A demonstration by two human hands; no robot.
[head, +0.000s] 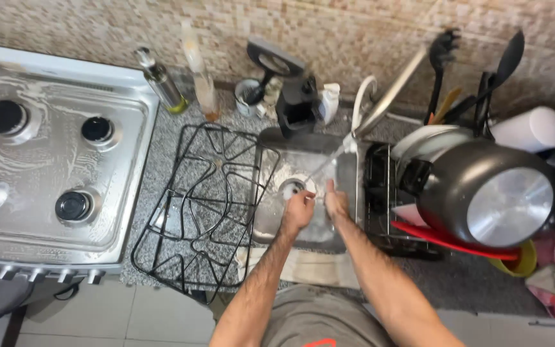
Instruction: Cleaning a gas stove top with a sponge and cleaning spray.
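Observation:
My left hand and my right hand are together over the steel sink, under a thin stream of water running from the curved tap. The left hand's fingers are curled in a loose fist; whether it holds anything is not visible. The right hand's fingers point up, close beside the left. The sink drain lies just left of the hands.
A black wire stove grate lies on the granite counter left of the sink. The soapy steel stove top is at far left. Bottles stand at the wall. A dish rack with a dark pot stands on the right.

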